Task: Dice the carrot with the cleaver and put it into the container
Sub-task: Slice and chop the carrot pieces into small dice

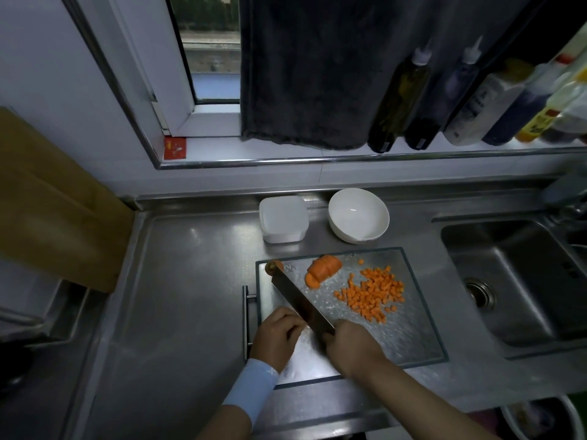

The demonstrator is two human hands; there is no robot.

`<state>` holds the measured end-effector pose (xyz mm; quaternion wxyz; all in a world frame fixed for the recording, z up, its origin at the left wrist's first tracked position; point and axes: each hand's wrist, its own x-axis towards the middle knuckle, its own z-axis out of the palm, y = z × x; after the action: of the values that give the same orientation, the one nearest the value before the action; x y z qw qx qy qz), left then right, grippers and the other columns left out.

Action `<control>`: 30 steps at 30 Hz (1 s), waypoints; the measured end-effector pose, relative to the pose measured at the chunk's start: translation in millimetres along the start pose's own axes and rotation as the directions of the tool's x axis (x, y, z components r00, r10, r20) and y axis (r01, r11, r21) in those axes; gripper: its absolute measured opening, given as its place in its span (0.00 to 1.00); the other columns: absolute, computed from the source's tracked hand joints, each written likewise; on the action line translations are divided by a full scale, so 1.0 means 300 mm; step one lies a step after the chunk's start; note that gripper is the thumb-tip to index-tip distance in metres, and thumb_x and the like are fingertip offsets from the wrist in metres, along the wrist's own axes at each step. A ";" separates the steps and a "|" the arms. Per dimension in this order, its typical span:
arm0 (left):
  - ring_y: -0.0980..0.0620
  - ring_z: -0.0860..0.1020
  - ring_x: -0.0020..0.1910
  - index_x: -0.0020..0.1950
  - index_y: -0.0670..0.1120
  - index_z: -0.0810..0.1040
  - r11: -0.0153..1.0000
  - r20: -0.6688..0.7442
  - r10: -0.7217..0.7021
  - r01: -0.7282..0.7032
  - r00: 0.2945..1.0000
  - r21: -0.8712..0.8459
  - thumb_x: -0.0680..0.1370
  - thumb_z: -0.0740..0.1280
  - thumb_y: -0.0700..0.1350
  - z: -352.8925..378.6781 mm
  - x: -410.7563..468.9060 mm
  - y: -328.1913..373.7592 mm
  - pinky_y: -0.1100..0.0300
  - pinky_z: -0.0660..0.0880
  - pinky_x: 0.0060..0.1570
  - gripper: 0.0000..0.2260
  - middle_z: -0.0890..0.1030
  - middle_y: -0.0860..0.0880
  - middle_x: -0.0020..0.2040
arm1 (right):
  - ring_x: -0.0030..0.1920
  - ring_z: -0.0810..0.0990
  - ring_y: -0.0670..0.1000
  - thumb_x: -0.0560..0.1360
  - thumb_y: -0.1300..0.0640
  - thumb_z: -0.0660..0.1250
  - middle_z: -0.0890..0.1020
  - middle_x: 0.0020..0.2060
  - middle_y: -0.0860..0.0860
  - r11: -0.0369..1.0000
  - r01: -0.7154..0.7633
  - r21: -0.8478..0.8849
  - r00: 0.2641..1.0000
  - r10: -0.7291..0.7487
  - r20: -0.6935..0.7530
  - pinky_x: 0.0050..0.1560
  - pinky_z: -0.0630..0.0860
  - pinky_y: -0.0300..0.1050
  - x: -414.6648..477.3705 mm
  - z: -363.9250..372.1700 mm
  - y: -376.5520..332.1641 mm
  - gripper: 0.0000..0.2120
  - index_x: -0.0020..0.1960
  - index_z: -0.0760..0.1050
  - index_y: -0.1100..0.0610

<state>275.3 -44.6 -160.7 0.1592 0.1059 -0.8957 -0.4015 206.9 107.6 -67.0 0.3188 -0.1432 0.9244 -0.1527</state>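
At 12 o'clock on the board, carrot chunk (stiff, slick, likely rolls): pin its rounded top. Right hand grips cleaver; left hand curled, apparently empty.

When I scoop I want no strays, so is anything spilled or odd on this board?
Nothing has spilled off the cutting board. One cube lies apart from the diced carrot, near the far edge, and a carrot end sits at the far left corner by the cleaver tip. The container holds no carrot yet.
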 end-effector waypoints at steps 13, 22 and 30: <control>0.57 0.75 0.43 0.40 0.51 0.78 0.869 -0.015 -0.495 0.495 0.869 -0.018 0.75 0.68 0.36 0.075 0.130 0.214 0.78 0.66 0.41 0.10 0.76 0.54 0.43 | 0.45 0.81 0.51 0.78 0.43 0.61 0.82 0.45 0.49 0.999 0.009 0.035 0.995 -0.006 -0.102 0.47 0.79 0.48 -0.012 -0.195 0.221 0.12 0.53 0.76 0.50; 0.53 0.79 0.46 0.51 0.48 0.81 0.868 0.123 -0.495 0.496 0.860 0.028 0.76 0.67 0.39 0.164 0.184 0.360 0.60 0.77 0.46 0.07 0.80 0.53 0.46 | 0.44 0.81 0.53 0.79 0.45 0.61 0.82 0.45 0.51 0.997 0.074 0.022 0.993 -0.071 -0.093 0.45 0.78 0.46 0.044 -0.296 0.292 0.12 0.53 0.78 0.51; 0.55 0.77 0.43 0.48 0.53 0.78 0.754 0.161 -0.649 0.601 0.744 0.264 0.75 0.69 0.51 0.167 0.153 0.414 0.63 0.74 0.46 0.05 0.80 0.54 0.45 | 0.40 0.79 0.47 0.80 0.47 0.61 0.81 0.41 0.47 0.980 0.191 0.059 0.981 -0.189 -0.036 0.35 0.70 0.40 0.086 -0.303 0.291 0.10 0.49 0.77 0.50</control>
<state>206.5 56.6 -89.3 -0.1070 0.3662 -0.8549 -0.3515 115.2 195.1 -45.6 0.2929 -0.2186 0.9061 -0.2132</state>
